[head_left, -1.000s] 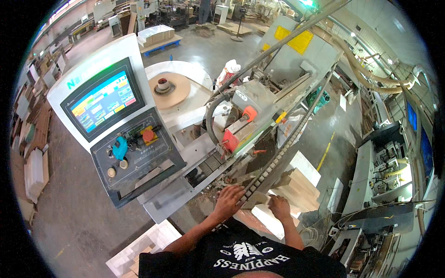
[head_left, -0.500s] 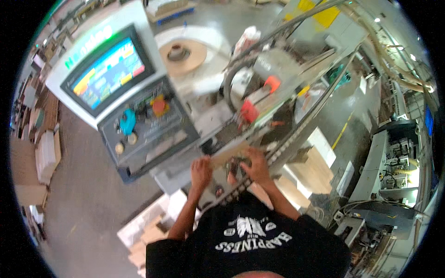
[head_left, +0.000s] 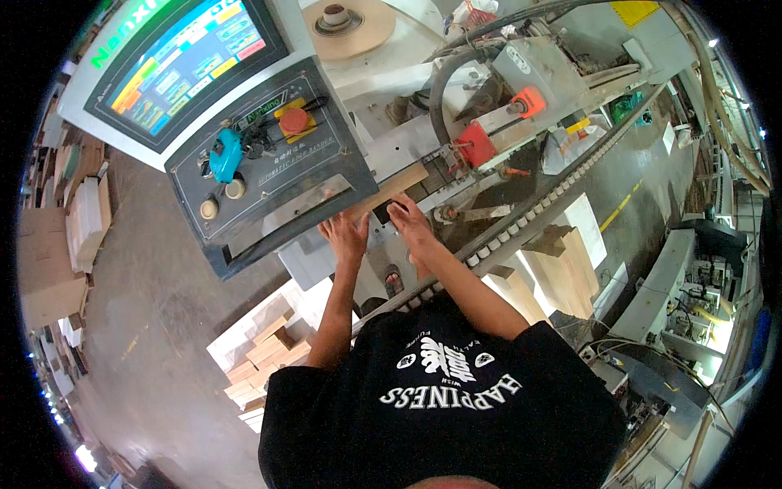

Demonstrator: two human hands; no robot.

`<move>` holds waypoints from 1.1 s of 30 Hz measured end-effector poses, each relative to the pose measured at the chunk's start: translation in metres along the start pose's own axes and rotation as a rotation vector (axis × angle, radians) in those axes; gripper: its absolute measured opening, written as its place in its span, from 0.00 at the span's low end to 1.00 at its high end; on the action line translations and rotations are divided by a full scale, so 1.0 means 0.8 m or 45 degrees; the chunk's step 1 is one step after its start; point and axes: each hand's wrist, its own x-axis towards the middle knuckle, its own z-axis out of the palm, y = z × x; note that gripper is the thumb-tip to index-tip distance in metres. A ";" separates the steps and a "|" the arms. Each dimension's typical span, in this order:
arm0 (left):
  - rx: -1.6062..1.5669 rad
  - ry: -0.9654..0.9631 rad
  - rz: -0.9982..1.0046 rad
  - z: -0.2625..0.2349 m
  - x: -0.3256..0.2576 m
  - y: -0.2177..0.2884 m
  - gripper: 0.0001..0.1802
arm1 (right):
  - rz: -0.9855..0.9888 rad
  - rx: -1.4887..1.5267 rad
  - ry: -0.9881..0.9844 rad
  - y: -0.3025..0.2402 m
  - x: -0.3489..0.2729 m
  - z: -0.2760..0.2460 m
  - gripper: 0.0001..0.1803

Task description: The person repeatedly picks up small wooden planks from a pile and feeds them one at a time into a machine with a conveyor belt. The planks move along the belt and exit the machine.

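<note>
A narrow light-wood board [head_left: 396,188] lies on the bed of a machine, its left end close to the control panel. My left hand [head_left: 346,236] has its fingers spread, with the fingertips at the board's near edge beside the panel's lower corner. A little to the right, my right hand [head_left: 414,226] reaches in with thumb and forefinger apart, the forefinger close to the same edge. Neither hand is wrapped round the board. Just past the board's right end stand a red block [head_left: 475,144] and an orange knob [head_left: 529,102].
The control panel [head_left: 269,167] carries a red button, a teal object and a lit screen [head_left: 191,61]. A roll of edge tape [head_left: 358,33] lies behind it. A roller rail [head_left: 521,224] runs diagonally rightward. Stacked boards [head_left: 562,273] stand right; more wood pieces [head_left: 273,346] lie lower left.
Both hands have moved from gripping the board near my body to resting at its near edge. The board now lies farther forward on the bed. My view has shifted and sharpened.
</note>
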 end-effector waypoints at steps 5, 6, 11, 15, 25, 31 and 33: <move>0.033 0.043 -0.023 -0.012 -0.003 -0.020 0.48 | -0.015 0.002 -0.115 -0.019 0.002 0.018 0.52; 0.060 0.013 -0.034 -0.019 -0.007 -0.029 0.48 | -0.040 -0.016 -0.119 -0.019 0.002 0.019 0.51; 0.077 0.086 0.019 -0.046 -0.014 -0.056 0.47 | -0.084 0.066 -0.153 -0.016 0.003 0.012 0.49; 0.028 0.038 0.081 -0.046 0.001 -0.037 0.45 | -0.136 0.030 -0.111 -0.012 0.006 0.004 0.43; 0.239 -0.527 -0.158 0.027 0.017 -0.015 0.55 | -0.228 -0.092 0.112 -0.031 0.049 -0.044 0.43; 0.149 -0.197 0.177 0.031 0.047 0.101 0.54 | -0.595 -0.775 0.159 -0.036 0.087 -0.117 0.37; 0.178 -0.120 0.195 0.034 0.061 0.115 0.53 | -0.572 -0.849 0.128 -0.064 0.040 -0.070 0.36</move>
